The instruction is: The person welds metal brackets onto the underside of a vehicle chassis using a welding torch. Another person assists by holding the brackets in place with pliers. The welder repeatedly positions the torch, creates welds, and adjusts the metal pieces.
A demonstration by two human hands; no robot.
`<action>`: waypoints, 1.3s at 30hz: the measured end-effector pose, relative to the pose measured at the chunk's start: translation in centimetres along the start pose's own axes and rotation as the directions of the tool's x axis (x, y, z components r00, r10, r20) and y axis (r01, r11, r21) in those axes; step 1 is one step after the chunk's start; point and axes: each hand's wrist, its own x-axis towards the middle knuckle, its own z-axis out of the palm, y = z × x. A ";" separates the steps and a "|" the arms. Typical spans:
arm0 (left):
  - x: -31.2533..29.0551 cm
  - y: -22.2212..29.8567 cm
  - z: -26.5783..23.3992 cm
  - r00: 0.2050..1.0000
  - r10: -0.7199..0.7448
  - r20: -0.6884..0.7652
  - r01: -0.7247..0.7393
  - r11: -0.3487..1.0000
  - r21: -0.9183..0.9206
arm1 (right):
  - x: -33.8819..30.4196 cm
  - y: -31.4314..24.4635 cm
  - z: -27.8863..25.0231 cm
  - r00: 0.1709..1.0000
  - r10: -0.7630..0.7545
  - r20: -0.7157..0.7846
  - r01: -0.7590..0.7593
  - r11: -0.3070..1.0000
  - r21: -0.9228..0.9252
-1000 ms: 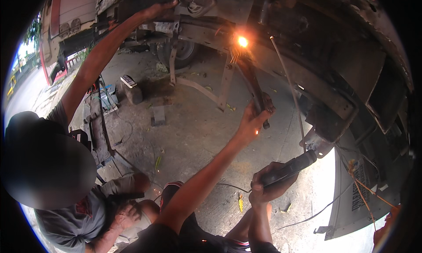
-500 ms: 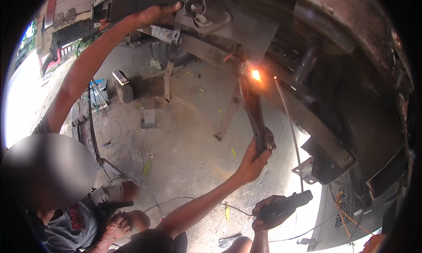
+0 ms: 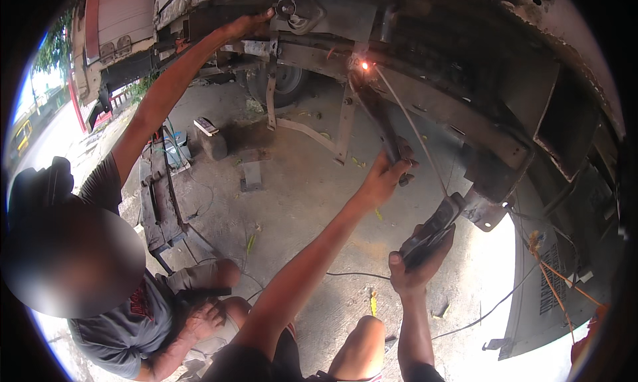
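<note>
My left hand is closed around the lower end of what look like long dark pliers. Their upper end meets a metal frame rail beside a small glowing spot. My right hand grips a black electrode holder. From it a thin welding rod slants up and left, its tip close to the glow. At the upper left, a co-worker's hand touches the edge of a metal plate under the vehicle body.
A co-worker crouches at left, arm stretched up. Bent metal straps hang beneath the rail, with a wheel behind. A dark block and a flat metal piece lie on concrete. A cable crosses the ground; a dark panel stands right.
The rod tip, earlier apart from the glowing spot, is now close to it. The glow has shrunk. My right hand has risen and tilted the holder upward. The whole view has shifted.
</note>
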 end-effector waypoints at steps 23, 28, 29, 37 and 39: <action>0.3 -2.0 -0.8 0.998 0.046 0.044 -0.047 0.999 0.020 | -1.4 0.8 1.8 0.996 0.030 0.085 -0.014 0.983 -0.181; 0.1 -1.8 -0.6 0.997 0.071 0.042 -0.071 0.997 0.010 | -1.0 1.0 2.2 0.998 -0.017 0.066 0.029 0.981 -0.191; 0.1 -1.7 -0.5 0.997 0.066 0.035 -0.067 0.997 0.029 | -1.0 1.0 2.2 0.997 -0.027 0.065 0.038 0.984 -0.174; 0.2 -1.8 -0.4 0.996 0.087 0.033 -0.088 0.995 0.046 | -0.9 1.2 2.2 0.995 -0.041 0.092 0.061 0.970 -0.233; 0.1 -1.8 -0.4 0.998 0.064 0.004 -0.064 0.997 0.041 | -0.9 1.2 2.2 0.994 -0.047 0.097 0.069 0.968 -0.241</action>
